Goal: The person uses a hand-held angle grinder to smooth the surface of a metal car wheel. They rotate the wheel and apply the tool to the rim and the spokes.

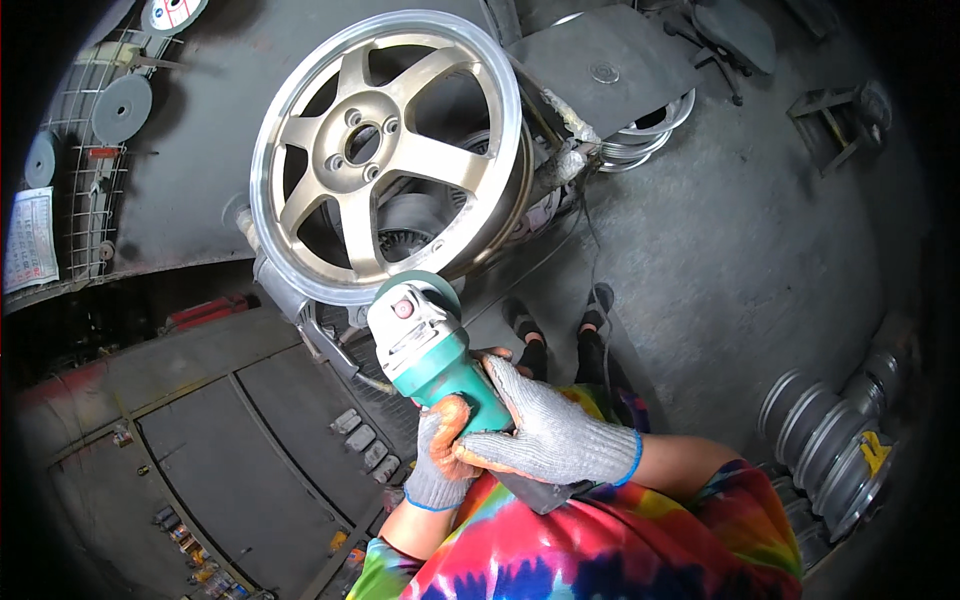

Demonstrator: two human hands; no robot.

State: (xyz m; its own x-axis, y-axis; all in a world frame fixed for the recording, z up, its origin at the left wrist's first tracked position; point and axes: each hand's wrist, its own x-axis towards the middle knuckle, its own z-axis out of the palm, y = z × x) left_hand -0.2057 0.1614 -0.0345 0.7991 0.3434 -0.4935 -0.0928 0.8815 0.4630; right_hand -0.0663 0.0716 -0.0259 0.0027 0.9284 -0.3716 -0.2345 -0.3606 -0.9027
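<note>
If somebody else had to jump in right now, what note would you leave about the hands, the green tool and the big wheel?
Left hand: gloved, gripping the green angle grinder from below.
Right hand: gloved, wrapped over the grinder's rear body.
Grinder head sits at the lower rim of the gold five-spoke wheel, which is mounted on a machine.
Done: cannot tell how much of the rim is worked.
Left: judging by the position, the rest of the rim probably needs going round.
More rims lie stacked at right.

We hold a teal-green angle grinder in grey knit gloves with orange fingertips and blue cuffs; the alloy wheel is champagne-gold with a silver rim; our shirt is rainbow tie-dye.
</note>
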